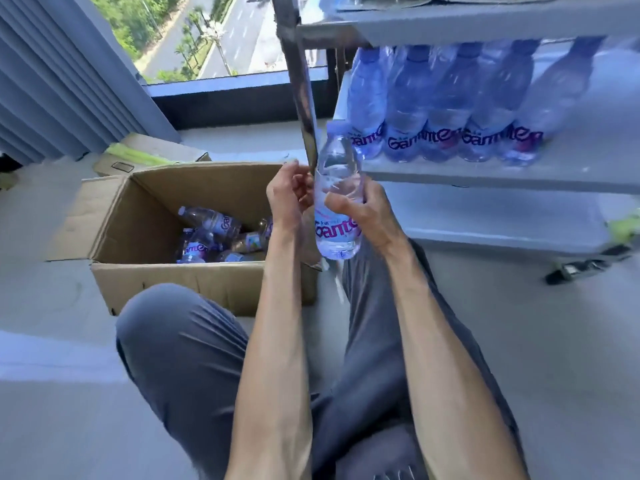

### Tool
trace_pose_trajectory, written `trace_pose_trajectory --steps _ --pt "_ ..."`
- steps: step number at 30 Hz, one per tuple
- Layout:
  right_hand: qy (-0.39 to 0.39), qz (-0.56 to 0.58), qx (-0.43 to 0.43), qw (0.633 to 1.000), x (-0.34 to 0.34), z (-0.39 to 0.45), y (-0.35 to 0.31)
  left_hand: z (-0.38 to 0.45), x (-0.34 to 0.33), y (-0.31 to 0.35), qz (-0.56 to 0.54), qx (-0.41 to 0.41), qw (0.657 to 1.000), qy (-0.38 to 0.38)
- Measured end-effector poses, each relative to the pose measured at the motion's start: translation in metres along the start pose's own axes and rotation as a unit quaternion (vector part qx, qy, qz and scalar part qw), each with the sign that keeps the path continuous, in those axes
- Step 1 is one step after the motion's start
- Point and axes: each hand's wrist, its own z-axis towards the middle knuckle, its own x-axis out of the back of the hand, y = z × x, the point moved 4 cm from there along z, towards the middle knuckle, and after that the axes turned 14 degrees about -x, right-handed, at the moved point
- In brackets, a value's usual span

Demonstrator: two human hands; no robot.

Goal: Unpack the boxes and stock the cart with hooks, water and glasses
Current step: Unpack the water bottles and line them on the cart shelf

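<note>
We hold one water bottle [337, 199] upright in front of us, cap at twelve o'clock, base at six. Our right hand [363, 209] wraps its mid-body, fingers and thumb curled round it; our left hand [289, 195] sits just beside it at nine o'clock, fingers loosely curled, and we cannot tell whether they touch it. The row of stocked bottles [446, 109] on the cart's middle shelf [588, 161] lies toward one o'clock, nearer the right hand, so we judge that hand carries it there. The open box [194, 282] with more bottles lies at eight o'clock.
</note>
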Motion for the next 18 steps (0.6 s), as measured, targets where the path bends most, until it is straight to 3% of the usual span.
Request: trace_pose_trajectory --steps 3,5,6,7,8,9,11,13,18 --pt "0.05 0.015 0.036 0.998 0.032 -0.016 -0.021 -0.027 -0.038 -0.02 0.014 0.109 0.986 -0.124" --pt "0.09 0.049 0.065 0.993 0.052 -0.026 -0.03 -0.039 -0.071 -0.024 0.091 0.137 0.962 -0.218" --pt "0.1 0.07 0.077 0.99 0.061 -0.031 -0.033 -0.053 -0.086 -0.022 0.138 0.16 0.925 -0.317" --pt "0.097 0.094 0.087 0.987 0.068 -0.036 -0.035 -0.069 -0.094 -0.025 0.173 0.197 0.863 -0.432" --pt "0.086 0.122 0.097 0.984 0.074 -0.04 -0.036 -0.077 -0.099 -0.033 0.184 0.22 0.822 -0.492" --pt "0.079 0.153 0.105 0.979 0.079 -0.045 -0.037 -0.08 -0.103 -0.042 0.154 0.227 0.829 -0.487" --pt "0.104 0.208 0.109 0.966 0.087 -0.057 -0.034 -0.081 -0.103 -0.053 0.062 0.231 0.881 -0.408" --pt "0.177 0.215 0.109 0.954 0.098 -0.066 -0.031 -0.091 -0.097 -0.062 -0.007 0.239 0.884 -0.402" --pt "0.281 0.137 0.095 0.945 0.119 -0.077 -0.041 -0.105 -0.105 -0.048 0.065 0.142 0.892 -0.423"
